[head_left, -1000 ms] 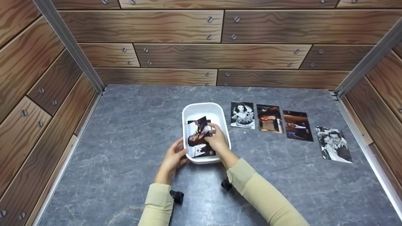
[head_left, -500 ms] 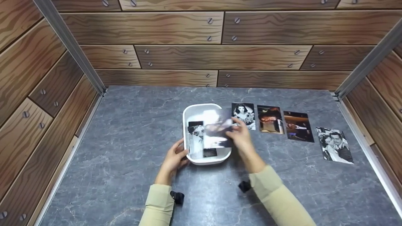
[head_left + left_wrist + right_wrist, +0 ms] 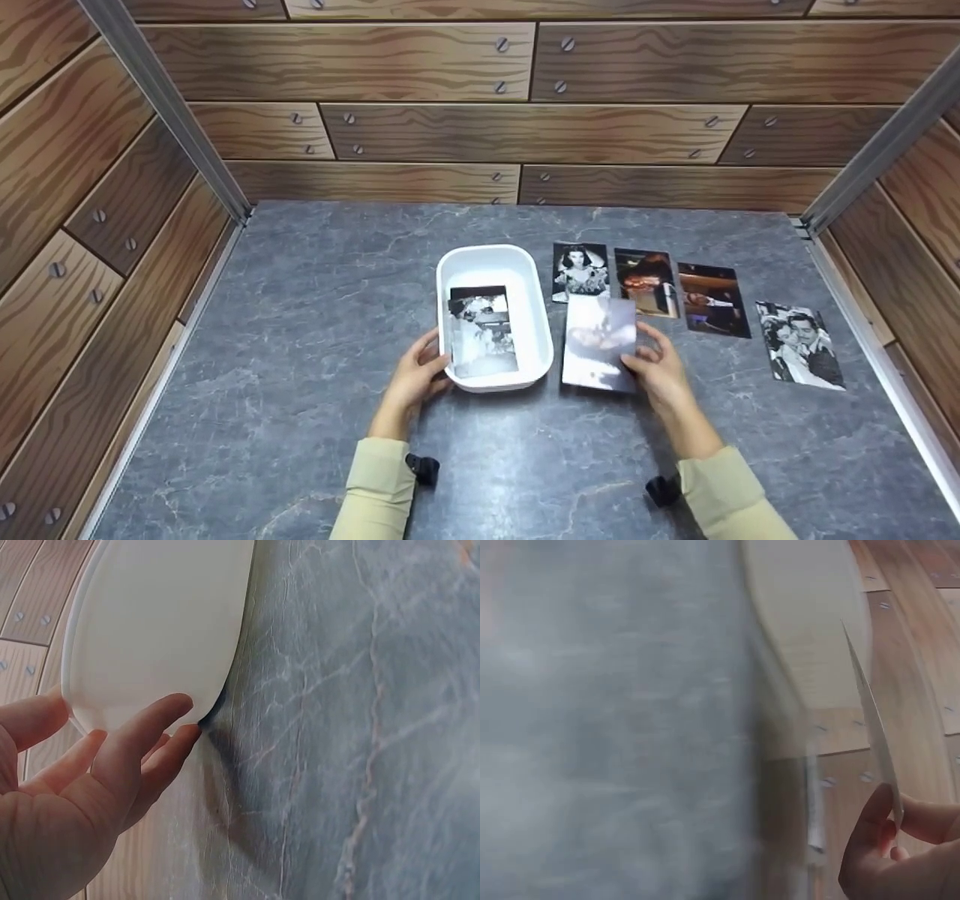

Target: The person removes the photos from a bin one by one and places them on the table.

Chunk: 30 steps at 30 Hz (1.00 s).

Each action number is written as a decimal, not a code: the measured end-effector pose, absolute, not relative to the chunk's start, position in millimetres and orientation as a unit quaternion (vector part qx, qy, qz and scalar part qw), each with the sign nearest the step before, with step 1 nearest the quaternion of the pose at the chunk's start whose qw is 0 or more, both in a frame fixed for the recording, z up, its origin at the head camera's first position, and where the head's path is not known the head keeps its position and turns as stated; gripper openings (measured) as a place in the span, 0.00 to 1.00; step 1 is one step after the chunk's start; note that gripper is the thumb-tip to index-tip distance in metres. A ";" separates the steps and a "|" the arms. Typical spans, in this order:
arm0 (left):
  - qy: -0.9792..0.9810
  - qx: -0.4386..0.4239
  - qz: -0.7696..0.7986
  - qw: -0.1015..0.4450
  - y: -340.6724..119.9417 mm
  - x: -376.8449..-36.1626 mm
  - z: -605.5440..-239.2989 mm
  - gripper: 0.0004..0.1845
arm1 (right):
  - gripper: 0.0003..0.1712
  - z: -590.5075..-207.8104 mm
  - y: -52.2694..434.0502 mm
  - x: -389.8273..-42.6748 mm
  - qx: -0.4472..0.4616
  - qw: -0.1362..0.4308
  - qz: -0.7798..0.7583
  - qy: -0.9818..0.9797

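Between the right fingers (image 3: 654, 335), glare-washed, probably a photo (image 3: 598, 341)

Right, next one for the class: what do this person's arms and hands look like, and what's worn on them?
Both arms wear plain, pale khaki long sleeves, each ending in a broad cuff. A small, dark, blocky device sits at the inner side of each cuff. The left hand and right hand wear no gloves.
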<state>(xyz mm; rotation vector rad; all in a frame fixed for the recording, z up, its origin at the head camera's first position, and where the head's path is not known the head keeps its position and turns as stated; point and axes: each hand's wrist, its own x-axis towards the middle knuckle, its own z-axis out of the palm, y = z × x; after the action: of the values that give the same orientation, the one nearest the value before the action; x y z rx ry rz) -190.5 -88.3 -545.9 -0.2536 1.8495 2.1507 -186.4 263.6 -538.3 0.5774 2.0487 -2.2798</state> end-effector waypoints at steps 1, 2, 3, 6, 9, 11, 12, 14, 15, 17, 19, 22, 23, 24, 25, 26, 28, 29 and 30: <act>0.642 -0.089 0.747 0.146 -88.4 -190.7 -545.6 0.32 | 0.37 -542.0 264.2 -185.0 0.186 0.020 -0.721 0.667; 0.643 -0.089 0.747 0.146 -88.4 -190.7 -545.5 0.32 | 0.38 -545.4 264.2 -183.9 0.186 0.028 -0.710 0.678; 0.643 -0.090 0.746 0.147 -88.4 -190.7 -545.4 0.32 | 0.38 -548.7 263.8 -182.9 0.185 0.032 -0.697 0.692; 0.644 -0.092 0.745 0.150 -87.5 -189.9 -545.8 0.32 | 0.36 -556.7 261.3 -180.6 0.185 0.032 -0.650 0.736; 0.648 -0.097 0.739 0.153 -86.8 -189.1 -546.5 0.32 | 0.33 -560.1 258.5 -179.6 0.181 0.023 -0.604 0.776; 0.654 -0.098 0.735 0.152 -86.5 -189.5 -546.5 0.32 | 0.33 -560.2 257.7 -180.1 0.175 0.021 -0.580 0.795; 0.657 -0.100 0.732 0.151 -86.4 -189.8 -546.3 0.32 | 0.33 -559.8 257.5 -180.5 0.170 0.020 -0.569 0.804; 0.659 -0.101 0.730 0.150 -86.5 -190.3 -545.8 0.32 | 0.32 -558.9 257.7 -180.8 0.164 0.020 -0.557 0.814; 0.660 -0.101 0.729 0.149 -86.5 -190.5 -545.6 0.32 | 0.33 -558.7 258.0 -180.8 0.161 0.019 -0.553 0.817; 0.661 -0.101 0.728 0.149 -87.0 -190.7 -545.7 0.32 | 0.33 -558.3 258.6 -179.8 0.156 0.023 -0.550 0.820; 0.661 -0.102 0.728 0.150 -87.3 -190.5 -545.7 0.31 | 0.33 -556.7 258.7 -178.0 0.154 0.029 -0.546 0.823; 0.661 -0.104 0.727 0.152 -87.3 -190.5 -545.2 0.32 | 0.35 -549.5 257.2 -176.5 0.159 0.036 -0.536 0.828; 0.660 -0.104 0.728 0.152 -87.2 -190.5 -544.8 0.31 | 0.37 -545.8 256.0 -177.3 0.161 0.038 -0.537 0.827; 0.659 -0.105 0.729 0.152 -87.2 -190.6 -544.3 0.32 | 0.38 -541.4 254.7 -178.9 0.165 0.040 -0.539 0.825; 0.658 -0.107 0.730 0.153 -87.2 -190.7 -544.0 0.32 | 0.40 -536.1 252.9 -181.2 0.164 0.043 -0.548 0.819; 0.656 -0.107 0.732 0.152 -87.2 -190.6 -543.4 0.32 | 0.41 -530.5 250.9 -184.1 0.164 0.044 -0.556 0.814; 0.653 -0.108 0.734 0.152 -87.5 -190.8 -543.1 0.32 | 0.44 -519.3 245.1 -192.1 0.161 0.044 -0.580 0.797; 0.652 -0.107 0.735 0.151 -87.6 -190.7 -543.0 0.31 | 0.44 -514.2 241.2 -196.8 0.157 0.040 -0.596 0.786; 0.652 -0.106 0.735 0.150 -87.9 -190.5 -543.2 0.32 | 0.44 -509.6 236.8 -201.3 0.151 0.035 -0.607 0.779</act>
<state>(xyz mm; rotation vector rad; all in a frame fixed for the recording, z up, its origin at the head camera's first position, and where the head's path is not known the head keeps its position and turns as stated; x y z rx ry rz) -190.5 -87.9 -543.2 -0.3037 1.8741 2.1121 -201.3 236.8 -509.6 0.4646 2.3949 -1.8653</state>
